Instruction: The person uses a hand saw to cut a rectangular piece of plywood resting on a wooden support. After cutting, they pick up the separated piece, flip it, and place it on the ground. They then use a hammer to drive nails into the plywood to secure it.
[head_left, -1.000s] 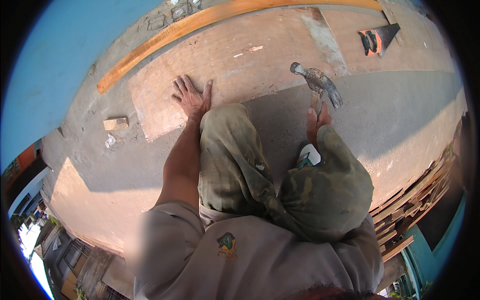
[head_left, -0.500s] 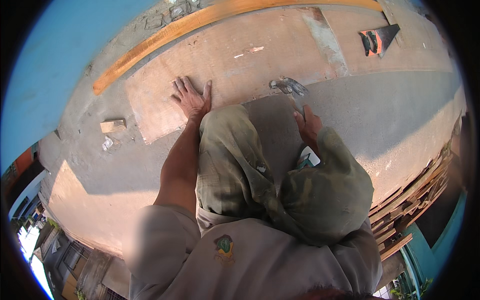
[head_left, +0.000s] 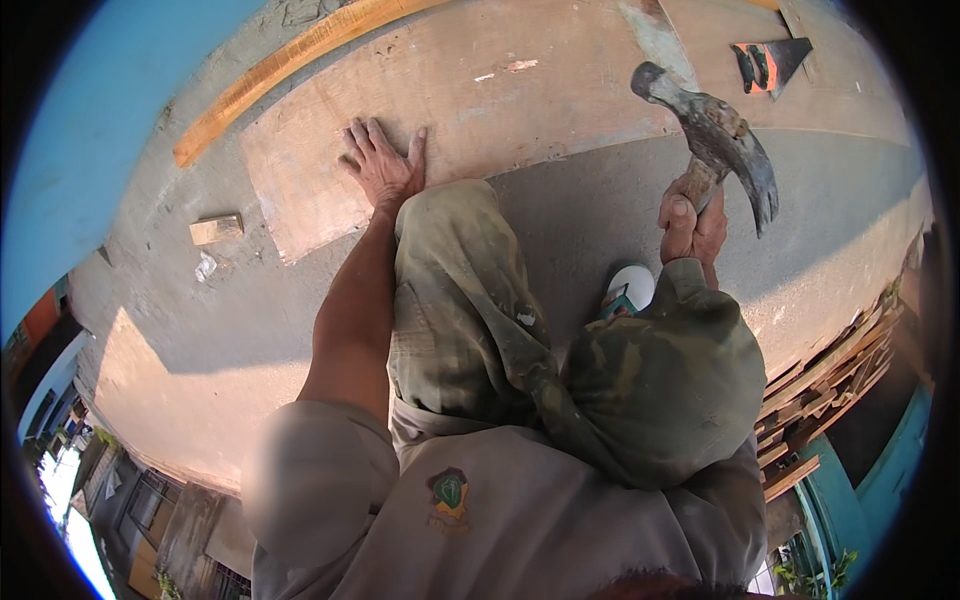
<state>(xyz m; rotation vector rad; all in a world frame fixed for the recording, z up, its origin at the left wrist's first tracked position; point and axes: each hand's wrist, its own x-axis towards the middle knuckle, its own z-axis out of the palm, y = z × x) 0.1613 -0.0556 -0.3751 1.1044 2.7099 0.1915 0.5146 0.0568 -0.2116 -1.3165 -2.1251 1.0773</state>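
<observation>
My left hand [head_left: 383, 165] lies flat with fingers spread on a thin plywood sheet [head_left: 480, 120] that rests on the grey floor. In my right hand [head_left: 692, 222] is the handle of a claw hammer [head_left: 710, 130], with the fingers wrapped round it just below the head. The worn, dirty metal head is raised above the floor to the right of my knees, and its claw points down to the right. Part of the handle is hidden by my fist.
A long wooden plank [head_left: 290, 65] runs along the sheet's far side. A hand saw [head_left: 770, 65] with an orange and black handle lies at the far right. A small wood block [head_left: 216, 229] is on the floor at left. Wood strips [head_left: 825, 400] are piled at the right.
My right hand has lifted the hammer from near the sheet's edge, up and to the right, so its head looks much bigger. My left hand stays pressed on the plywood.
</observation>
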